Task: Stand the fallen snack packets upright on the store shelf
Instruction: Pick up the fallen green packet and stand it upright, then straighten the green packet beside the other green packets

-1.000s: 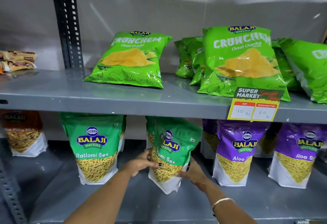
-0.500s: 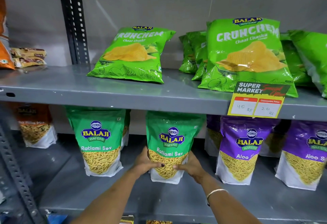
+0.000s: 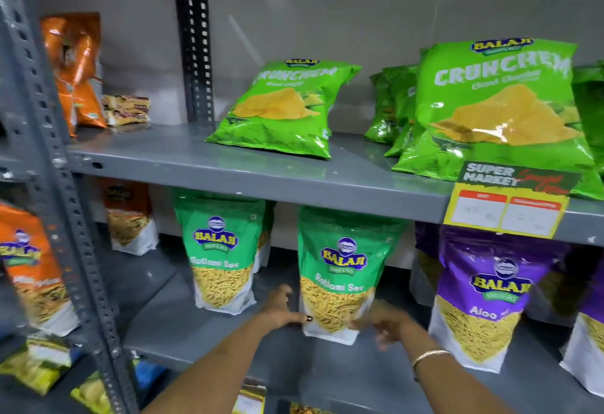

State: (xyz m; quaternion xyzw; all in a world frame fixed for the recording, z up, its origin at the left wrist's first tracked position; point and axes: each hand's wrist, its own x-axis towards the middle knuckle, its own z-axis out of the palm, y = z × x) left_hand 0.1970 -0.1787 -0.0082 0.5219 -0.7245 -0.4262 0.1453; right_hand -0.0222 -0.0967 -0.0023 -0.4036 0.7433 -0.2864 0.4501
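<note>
Two hands are on the same pouch right now, so this looks like the steadying step. The green Ratlami Sev pouch [image 3: 340,270] stands upright on the lower shelf [image 3: 209,335], between another green Sev pouch [image 3: 222,250] and a purple Aloo pouch [image 3: 483,296]. The left hand [image 3: 281,309] has its thumb pressed on the bottom left corner, fingers spread loose beside it. The right hand [image 3: 385,322] is at the bottom right corner, fingers half curled and blurry, so I can't tell if it's actually pinching the pouch or just brushing it. Neither hand is wrapped around it, more of a light bracing from both sides.

My guess is the next move is simply letting go slowly and seeing if it stays up, since the flat white base seems to be sitting square on the metal.

After that, the obvious job is up top: one Crunchem chips bag [image 3: 281,110] is flopped back on the upper shelf [image 3: 228,168], and the bigger Crunchem bag [image 3: 500,106] by the yellow price tag [image 3: 503,214] leans too. Those are puffy, glossy, air-filled pillow bags with no flat bottom, so they'll be slippery and want something behind them. The Sev pouches are stiffer stand-up ones with a clear window showing the thin yellow strands. Shelves are grey painted steel, a bit scuffed.
</note>
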